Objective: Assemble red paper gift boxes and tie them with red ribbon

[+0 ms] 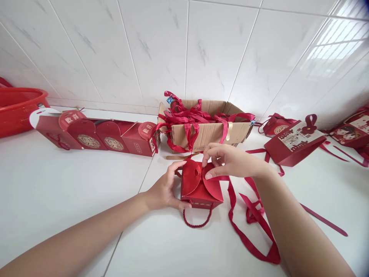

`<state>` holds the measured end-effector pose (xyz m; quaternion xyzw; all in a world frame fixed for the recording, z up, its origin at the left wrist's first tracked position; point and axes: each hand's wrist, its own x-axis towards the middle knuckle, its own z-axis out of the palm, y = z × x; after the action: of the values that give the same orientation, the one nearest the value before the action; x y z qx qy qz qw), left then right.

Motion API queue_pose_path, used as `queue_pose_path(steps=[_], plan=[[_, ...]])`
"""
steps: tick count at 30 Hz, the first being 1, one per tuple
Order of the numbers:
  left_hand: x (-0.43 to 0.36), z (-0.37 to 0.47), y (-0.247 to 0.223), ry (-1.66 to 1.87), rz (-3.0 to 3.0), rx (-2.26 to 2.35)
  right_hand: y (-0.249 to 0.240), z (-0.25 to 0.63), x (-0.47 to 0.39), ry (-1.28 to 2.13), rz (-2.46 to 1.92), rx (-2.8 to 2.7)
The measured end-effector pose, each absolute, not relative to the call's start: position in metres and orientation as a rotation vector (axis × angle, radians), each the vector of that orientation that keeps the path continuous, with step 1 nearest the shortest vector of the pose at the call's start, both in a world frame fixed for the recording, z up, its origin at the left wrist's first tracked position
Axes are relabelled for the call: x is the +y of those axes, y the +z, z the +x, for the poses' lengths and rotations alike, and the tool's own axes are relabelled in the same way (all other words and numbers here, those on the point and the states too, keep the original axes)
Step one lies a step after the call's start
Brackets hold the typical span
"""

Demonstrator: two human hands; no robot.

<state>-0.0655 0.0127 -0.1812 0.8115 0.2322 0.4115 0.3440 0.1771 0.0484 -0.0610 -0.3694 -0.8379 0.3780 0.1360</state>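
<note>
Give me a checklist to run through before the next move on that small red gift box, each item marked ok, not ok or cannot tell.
1. Left hand steadies the red gift box at its left side: ok.
2. Right hand has fingertips on the rounded top flaps: ok.
3. Flaps fully interlocked: cannot tell, the fingers cover the join.
4. Red ribbon within reach: ok, it lies loose beside the box under the right forearm.
5. Rope handle free: ok, it lies in front of the box on the white surface.
6. Cardboard box of ribbons close behind: ok.
</note>
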Motion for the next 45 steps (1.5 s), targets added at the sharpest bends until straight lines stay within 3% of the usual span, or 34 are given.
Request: queue_pose_path(steps=[4, 11, 22, 32, 45], plan=[[0.013, -0.066, -0.182, 1.068, 2.107, 0.586, -0.07, 0.183, 0.061, 1.247, -0.799, -2.364], [0.012, -0.065, -0.182, 1.05, 2.072, 0.572, -0.091, 0.196, 0.075, 1.828, -0.387, -2.079], [0.016, -0.068, -0.181, 1.114, 2.318, 0.535, -0.086, 0.197, 0.074, 1.7, -0.362, -2.134], [-0.015, -0.063, -0.145, 1.227, 2.904, 0.699, -0.072, 0.192, 0.065, 1.603, -0.354, -2.231], [-0.026, -0.063, -0.139, 1.309, 2.568, 0.93, -0.064, 0.171, 0.046, 1.487, -0.574, -2.268]])
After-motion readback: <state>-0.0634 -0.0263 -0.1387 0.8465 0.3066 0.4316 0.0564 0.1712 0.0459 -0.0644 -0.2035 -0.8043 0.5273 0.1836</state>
